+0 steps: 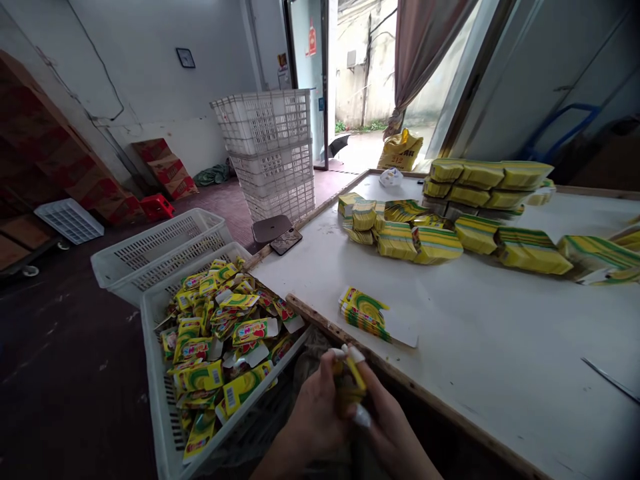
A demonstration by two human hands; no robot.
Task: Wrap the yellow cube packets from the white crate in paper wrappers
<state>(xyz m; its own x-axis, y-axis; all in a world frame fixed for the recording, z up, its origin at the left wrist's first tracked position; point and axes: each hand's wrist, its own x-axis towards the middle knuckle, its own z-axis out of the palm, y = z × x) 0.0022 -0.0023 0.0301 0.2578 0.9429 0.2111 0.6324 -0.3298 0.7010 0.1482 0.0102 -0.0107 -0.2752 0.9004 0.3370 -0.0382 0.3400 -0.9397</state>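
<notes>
My left hand and my right hand meet low in the picture, just below the table's near edge. Both are closed round one small yellow carton, held upright between the fingertips. On the white table just beyond my hands lies a small stack of flat yellow-green cartons. To my left a white plastic crate holds several folded yellow cartons.
Bundles of flat yellow cartons are piled across the far side of the table. A phone lies on a stool by the table corner. Empty white crates stand stacked near an open doorway. Red-brown boxes line the left wall.
</notes>
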